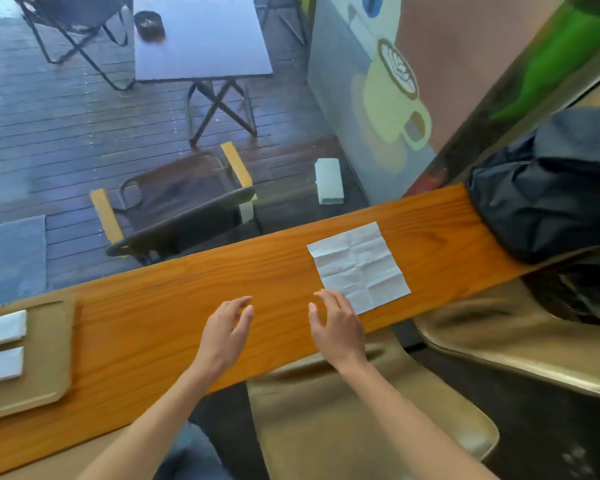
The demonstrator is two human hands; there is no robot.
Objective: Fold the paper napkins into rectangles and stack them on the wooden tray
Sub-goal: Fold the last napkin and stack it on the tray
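Napkin, unfolded and creased, is laid flat on the bench, at two o'clock from the right hand. Nothing is held: both grips, left hand included, are loosely spread. Folded napkins are seen on the wooden tray at nine o'clock.

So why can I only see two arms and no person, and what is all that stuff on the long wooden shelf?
The camera sits on the person's head and looks down, so you only see their arms. The left hand and right hand hover over an orange wooden counter, holding nothing. By the right hand lies an unfolded paper napkin, creased into squares. Far left is a wooden tray with two folded napkins. A black bag sits at the right end.
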